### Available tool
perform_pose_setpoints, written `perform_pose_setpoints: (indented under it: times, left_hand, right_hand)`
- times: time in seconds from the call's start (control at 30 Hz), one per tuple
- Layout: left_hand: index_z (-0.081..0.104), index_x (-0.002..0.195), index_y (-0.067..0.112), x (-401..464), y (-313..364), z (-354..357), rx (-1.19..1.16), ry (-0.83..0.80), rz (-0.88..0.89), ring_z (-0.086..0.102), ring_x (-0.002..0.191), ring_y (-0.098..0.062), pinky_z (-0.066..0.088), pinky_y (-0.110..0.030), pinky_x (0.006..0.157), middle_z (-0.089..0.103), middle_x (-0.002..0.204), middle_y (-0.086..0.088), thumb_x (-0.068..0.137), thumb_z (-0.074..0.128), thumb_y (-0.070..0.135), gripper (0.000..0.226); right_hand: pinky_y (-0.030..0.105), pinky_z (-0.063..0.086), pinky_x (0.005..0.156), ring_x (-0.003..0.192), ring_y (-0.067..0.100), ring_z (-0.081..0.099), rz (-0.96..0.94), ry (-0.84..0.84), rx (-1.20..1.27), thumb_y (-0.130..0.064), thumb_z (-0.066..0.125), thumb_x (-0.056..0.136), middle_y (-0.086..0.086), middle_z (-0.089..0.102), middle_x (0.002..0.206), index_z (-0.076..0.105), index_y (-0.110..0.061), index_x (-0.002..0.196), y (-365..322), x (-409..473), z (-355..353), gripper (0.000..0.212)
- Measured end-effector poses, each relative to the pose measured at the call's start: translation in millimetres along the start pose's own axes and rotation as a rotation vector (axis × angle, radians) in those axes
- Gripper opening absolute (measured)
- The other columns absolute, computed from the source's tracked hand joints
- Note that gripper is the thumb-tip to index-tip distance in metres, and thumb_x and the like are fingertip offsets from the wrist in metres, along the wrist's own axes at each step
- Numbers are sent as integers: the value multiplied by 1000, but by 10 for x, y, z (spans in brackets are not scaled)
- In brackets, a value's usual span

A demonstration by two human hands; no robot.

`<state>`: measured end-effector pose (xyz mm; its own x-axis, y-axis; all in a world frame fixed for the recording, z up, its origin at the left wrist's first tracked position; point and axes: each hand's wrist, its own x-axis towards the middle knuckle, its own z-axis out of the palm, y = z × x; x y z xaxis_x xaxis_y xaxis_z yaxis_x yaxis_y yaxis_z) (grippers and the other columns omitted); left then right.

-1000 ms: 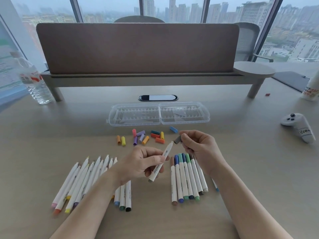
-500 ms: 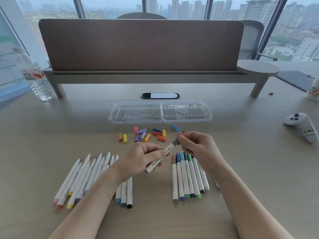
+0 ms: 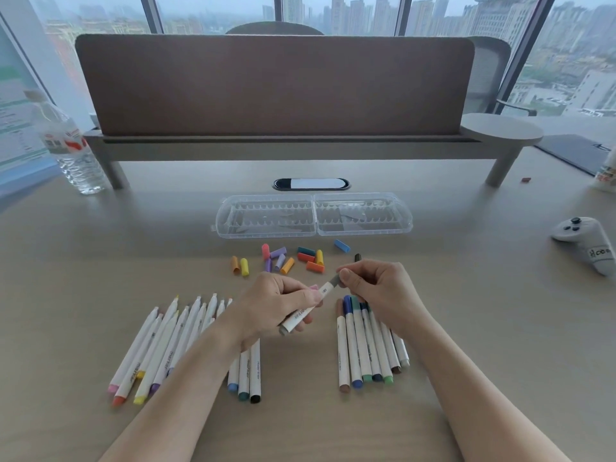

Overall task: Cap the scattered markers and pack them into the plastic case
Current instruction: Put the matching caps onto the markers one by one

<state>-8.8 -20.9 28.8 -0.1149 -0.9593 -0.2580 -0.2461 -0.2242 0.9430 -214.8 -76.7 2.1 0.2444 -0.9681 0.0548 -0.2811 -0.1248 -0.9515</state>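
Observation:
My left hand [image 3: 276, 305] grips the barrel of a white marker [image 3: 301, 315] above the table. My right hand [image 3: 376, 288] pinches the grey cap [image 3: 334, 280] seated on that marker's tip. To the left lies a row of uncapped markers [image 3: 166, 345], partly hidden by my left forearm. A row of capped markers [image 3: 366, 348] lies to the right, under my right wrist. Several loose coloured caps [image 3: 286, 260] are scattered just beyond my hands. The clear plastic case [image 3: 313, 215] lies open and flat behind the caps.
A water bottle [image 3: 71, 145] stands at the far left. A grey desk shelf with a brown divider [image 3: 273, 95] spans the back. A white game controller [image 3: 586, 241] lies at the right. An oval cable port [image 3: 311, 184] sits behind the case.
My right hand brought the grey cap onto the marker's tip. The gap between cap and tip is gone, and both hands have drawn closer together.

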Motion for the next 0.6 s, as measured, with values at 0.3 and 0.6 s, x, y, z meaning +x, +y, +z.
perform_pose_setpoints:
  times: [0.3, 0.6]
  left_hand:
    - [70, 86, 15, -35, -19, 231, 766, 19, -114, 68, 66, -14, 59, -33, 75, 74, 80, -3, 87, 67, 58, 44]
    - [72, 83, 20, -30, -22, 117, 835, 28, 10, 69, 74, -18, 56, -36, 76, 72, 79, -3, 98, 51, 54, 43]
  right_hand:
    - [27, 47, 60, 55, 10, 52, 48, 184, 110, -19, 72, 90, 3, 73, 73, 77, -17, 85, 4, 37, -86, 7]
    - [18, 48, 62, 55, -1, 58, 23, 162, -5, -19, 72, 90, -3, 74, 74, 77, -20, 86, -16, -5, -44, 6]
